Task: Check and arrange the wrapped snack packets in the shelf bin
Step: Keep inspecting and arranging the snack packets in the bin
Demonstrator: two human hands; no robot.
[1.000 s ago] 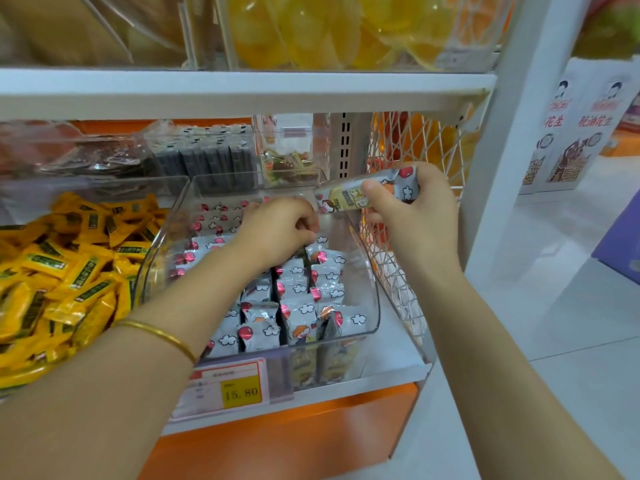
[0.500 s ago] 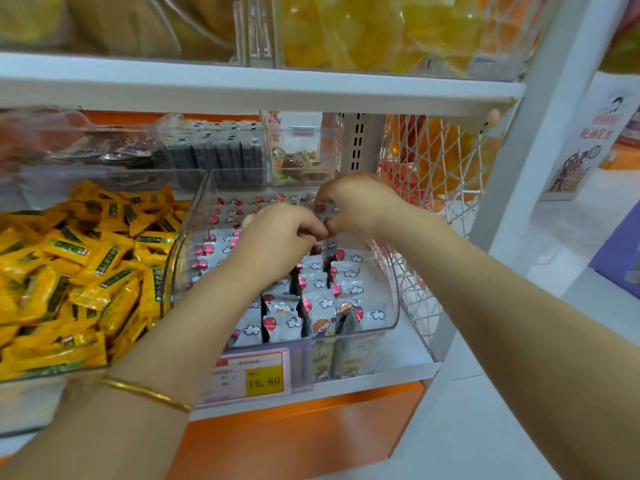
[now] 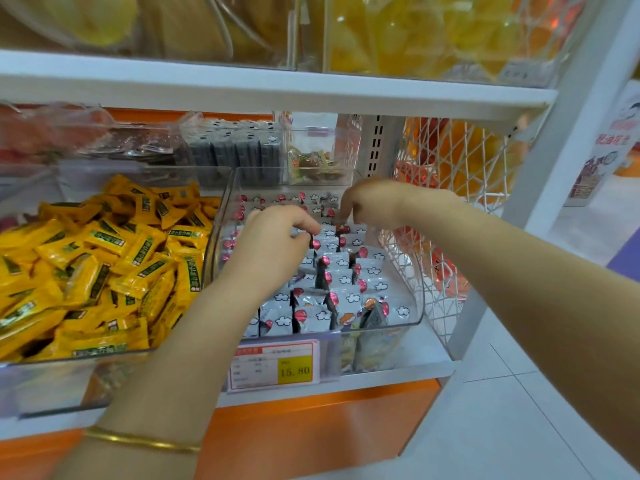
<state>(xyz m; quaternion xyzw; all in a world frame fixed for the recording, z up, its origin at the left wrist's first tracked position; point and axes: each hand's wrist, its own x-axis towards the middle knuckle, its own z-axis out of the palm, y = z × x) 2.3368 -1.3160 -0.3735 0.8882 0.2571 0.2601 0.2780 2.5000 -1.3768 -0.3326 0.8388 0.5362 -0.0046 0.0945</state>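
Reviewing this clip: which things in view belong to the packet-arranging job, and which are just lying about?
Job: left hand, right hand, cloud-print packets, clear bin.
Lying about: yellow packets, price tag, dark packets behind, mesh basket.

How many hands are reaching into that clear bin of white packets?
2. The left hand is over the middle white packets; the right hand is farther back, beside it.

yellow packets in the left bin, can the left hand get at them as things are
Probably yes. The yellow packets lie heaped in an open-topped bin beside the left hand, with only a clear wall between; its fingers are curled among the white packets.
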